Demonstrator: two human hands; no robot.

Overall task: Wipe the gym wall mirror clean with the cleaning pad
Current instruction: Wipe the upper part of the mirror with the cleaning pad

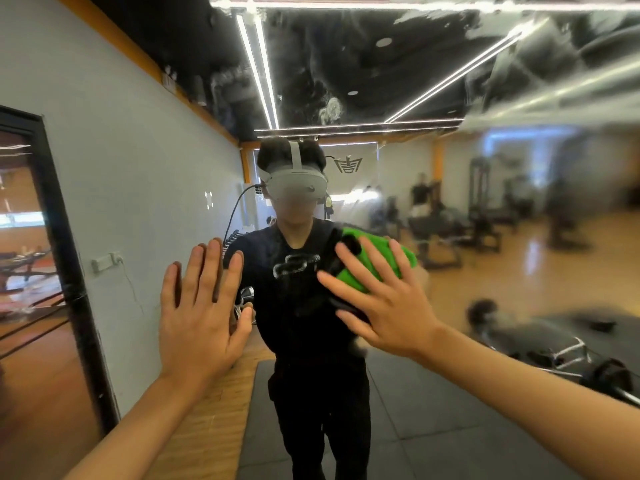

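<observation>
From my remote seat I see the mirror (pixel 450 98) filling nearly the whole view, its upper part from about eleven to two o'clock covered in grey streaks and swirls of smear. The left hand (pixel 201 306) sits just left of centre, fingers straight and together, spread flat toward the glass; whether the palm actually touches it I cannot tell, since only the back of the hand shows. The right hand (pixel 381 299) lies just right of centre, fingers splayed wide and straight, pressing the green cleaning pad (pixel 374 261) against the glass; the pad peeks out above and between the fingers, toward one o'clock from the hand, and its lower part is hidden under the palm. A dark part at the pad's left edge shows beside the index finger, but I cannot make out what it is. The reflection of the person (pixel 304 306) in dark clothes stands behind both hands, with a grey headset (pixel 298 185) at twelve o'clock from centre. Everything at three o'clock is blurred: the gym machines (pixel 485 223) and figures in the reflection are only dim shapes. At nine o'clock a black door frame (pixel 65 271) is cut off by the edge, and both forearms run out of view at the bottom.
</observation>
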